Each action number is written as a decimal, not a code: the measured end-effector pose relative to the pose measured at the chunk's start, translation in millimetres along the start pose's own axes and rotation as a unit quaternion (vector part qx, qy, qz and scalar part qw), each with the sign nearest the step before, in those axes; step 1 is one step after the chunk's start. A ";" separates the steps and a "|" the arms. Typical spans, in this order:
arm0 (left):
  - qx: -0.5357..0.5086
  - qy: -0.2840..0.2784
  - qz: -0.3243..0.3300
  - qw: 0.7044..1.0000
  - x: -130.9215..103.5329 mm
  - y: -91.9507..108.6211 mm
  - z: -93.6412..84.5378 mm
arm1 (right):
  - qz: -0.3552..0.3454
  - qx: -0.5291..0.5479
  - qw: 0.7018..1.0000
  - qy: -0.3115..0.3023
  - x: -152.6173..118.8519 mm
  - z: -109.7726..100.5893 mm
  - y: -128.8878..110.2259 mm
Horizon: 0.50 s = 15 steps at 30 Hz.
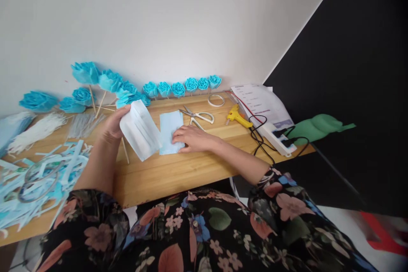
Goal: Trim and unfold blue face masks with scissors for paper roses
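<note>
My left hand (118, 120) grips a pleated face mask (140, 134) by its upper left corner, white side towards me, tilted above the table. Its ear loops do not show. My right hand (193, 138) rests on a stack of light blue mask sheets (170, 124), fingers loosely bent and lying on the top sheet. Scissors with white handles (200, 117) lie just beyond that hand, blades partly apart. A thin wooden stick (125, 151) lies under the held mask.
Blue paper-like flowers (110, 80) line the wall, some on sticks. At left are cut blue strips (68, 170), white cords (40, 129) and grey wires (83, 125). A yellow glue gun (237, 115), tape roll (216, 100), papers (261, 102) and power strip (277, 138) occupy the right.
</note>
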<state>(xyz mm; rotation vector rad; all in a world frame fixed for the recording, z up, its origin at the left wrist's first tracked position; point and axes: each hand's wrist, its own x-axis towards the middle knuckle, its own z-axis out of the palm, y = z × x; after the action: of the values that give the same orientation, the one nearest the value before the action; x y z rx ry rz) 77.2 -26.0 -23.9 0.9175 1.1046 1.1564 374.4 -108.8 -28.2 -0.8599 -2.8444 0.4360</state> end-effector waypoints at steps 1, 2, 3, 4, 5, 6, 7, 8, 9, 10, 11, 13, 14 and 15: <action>0.024 -0.005 0.004 1.000 0.7 -2.4 -0.4 | 0.002 -0.003 1.000 -0.020 -7.0 -6.6 -2.1; 0.044 -0.008 0.008 0.999 1.0 -4.7 -0.4 | 0.007 -0.002 0.999 -0.036 -14.4 -12.3 -3.8; 0.060 -0.012 0.011 0.998 1.2 -7.0 0.2 | 0.011 0.006 0.999 -0.047 -21.8 -17.0 -4.9; 0.072 -0.020 0.009 0.997 1.4 -9.4 1.1 | 0.014 0.019 0.998 -0.055 -28.7 -20.6 -5.5; 0.085 -0.032 0.005 0.996 1.9 -12.1 2.4 | 0.023 0.035 0.998 -0.055 -34.9 -23.1 -5.6; 0.105 -0.050 -0.002 0.993 2.8 -15.1 3.9 | 0.040 0.047 0.997 -0.045 -39.9 -24.6 -5.2; 0.142 -0.072 -0.008 0.987 4.2 -18.3 5.6 | 0.070 0.052 0.996 -0.025 -43.7 -25.1 -4.6; 0.196 -0.091 -0.010 0.976 6.0 -21.7 7.4 | 0.113 0.052 0.992 0.001 -46.2 -24.7 -3.9; 0.265 -0.104 -0.003 0.959 8.0 -25.0 9.5 | 0.166 0.047 0.985 0.029 -47.5 -23.8 -3.2; 0.338 -0.109 0.018 0.935 9.9 -27.9 11.9 | 0.220 0.040 0.973 0.053 -47.7 -22.4 -2.8; 0.405 -0.105 0.050 0.907 11.3 -30.1 14.8 | 0.267 0.033 0.961 0.066 -47.1 -20.7 -2.7; 0.502 -0.068 0.137 0.851 10.9 -32.0 22.2 | 0.323 0.018 0.944 0.069 -43.8 -17.4 -3.3; 0.530 -0.044 0.185 0.826 8.7 -31.6 26.8 | 0.330 0.006 0.942 0.067 -41.3 -15.9 -3.7; 0.549 -0.023 0.232 0.803 5.1 -30.5 32.0 | 0.329 -0.011 0.942 0.068 -38.2 -14.7 -4.2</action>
<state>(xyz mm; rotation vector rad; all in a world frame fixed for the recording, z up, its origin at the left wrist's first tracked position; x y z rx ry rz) 115.4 -26.7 -46.6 2.2032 1.5722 0.7711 407.0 -130.0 -14.8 -1.7685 -2.3724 0.3875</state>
